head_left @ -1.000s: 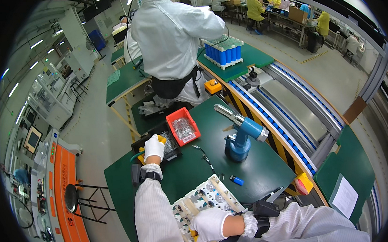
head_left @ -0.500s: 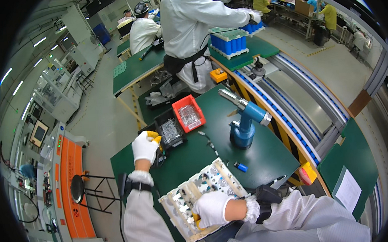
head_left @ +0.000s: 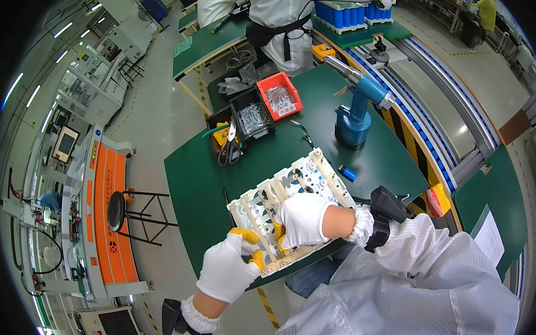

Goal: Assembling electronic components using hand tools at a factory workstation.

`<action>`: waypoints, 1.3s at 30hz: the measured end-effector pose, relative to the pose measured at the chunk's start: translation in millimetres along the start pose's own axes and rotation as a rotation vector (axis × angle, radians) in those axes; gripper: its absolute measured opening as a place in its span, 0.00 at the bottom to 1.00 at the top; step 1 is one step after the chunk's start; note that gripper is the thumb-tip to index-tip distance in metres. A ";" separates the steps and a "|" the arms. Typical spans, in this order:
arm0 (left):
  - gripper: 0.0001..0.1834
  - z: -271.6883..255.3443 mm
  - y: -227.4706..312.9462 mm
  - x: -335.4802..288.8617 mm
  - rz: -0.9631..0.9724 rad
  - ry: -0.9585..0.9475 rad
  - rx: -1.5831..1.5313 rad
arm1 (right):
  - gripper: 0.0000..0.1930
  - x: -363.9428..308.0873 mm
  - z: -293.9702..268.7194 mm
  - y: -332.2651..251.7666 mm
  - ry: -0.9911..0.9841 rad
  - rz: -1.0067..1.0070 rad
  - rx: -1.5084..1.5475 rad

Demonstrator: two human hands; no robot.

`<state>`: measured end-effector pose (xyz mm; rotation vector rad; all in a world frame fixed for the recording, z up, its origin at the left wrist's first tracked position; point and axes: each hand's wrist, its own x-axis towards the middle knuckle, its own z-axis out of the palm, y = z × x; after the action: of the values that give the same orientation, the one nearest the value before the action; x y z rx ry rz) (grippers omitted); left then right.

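Observation:
A cream-white plastic battery holder frame (head_left: 254,224) with round openings and raised bars lies tilted on the green table (head_left: 201,171). My left hand (head_left: 228,268), in a white glove with yellow fingertips, is at its left corner, thumb and forefinger apart, with nothing visible between them. Over the middle of the frame, my right hand (head_left: 307,219) has its gloved fingers bent down and closed; what they hold is hidden. Metal and dark pieces sit in the frame's openings. Beyond it stands a blue rivet gun (head_left: 355,114), upright on its base.
A red bin (head_left: 280,97) and a black bin (head_left: 253,117) hold small metal fasteners. Scissors (head_left: 230,146) rest on another black bin. A blue cylinder (head_left: 348,173) lies by the frame. A conveyor (head_left: 425,98) runs along the right; a co-worker (head_left: 281,21) stands ahead.
My left hand has come back from beside the black bins to the frame's left corner. My right hand stays over the frame. The whole view has shifted.

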<state>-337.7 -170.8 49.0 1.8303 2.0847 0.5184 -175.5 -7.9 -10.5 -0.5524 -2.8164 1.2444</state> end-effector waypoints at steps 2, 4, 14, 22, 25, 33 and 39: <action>0.17 8.8 -6.6 0.4 0.031 -0.005 -0.002 | 0.16 0.2 1.8 -0.2 -0.015 0.015 0.025; 0.17 15.6 -9.9 3.0 0.029 -0.072 0.046 | 0.16 0.6 6.5 3.6 -0.004 0.005 0.012; 0.17 30.1 -14.2 12.6 0.082 -0.114 0.129 | 0.18 -1.2 5.0 4.9 0.004 -0.009 -0.019; 0.13 57.0 -15.7 0.2 0.154 0.059 0.200 | 0.19 -3.7 -0.6 -3.7 -0.010 0.024 -0.024; 0.16 71.6 -11.8 -18.3 -0.003 0.244 0.051 | 0.17 -5.0 1.1 -1.4 -0.006 0.023 -0.018; 0.36 114.4 13.7 -48.6 -0.071 0.441 0.003 | 0.15 -10.9 -6.6 -3.0 -0.077 0.047 -0.050; 0.40 116.6 8.7 -48.6 -0.170 0.560 -0.036 | 0.15 -37.8 -40.8 6.9 0.480 -0.052 -0.112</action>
<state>-269.7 -210.9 -50.0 1.5904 2.5265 1.1156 -131.7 13.3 17.3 -0.6720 -2.4817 0.8112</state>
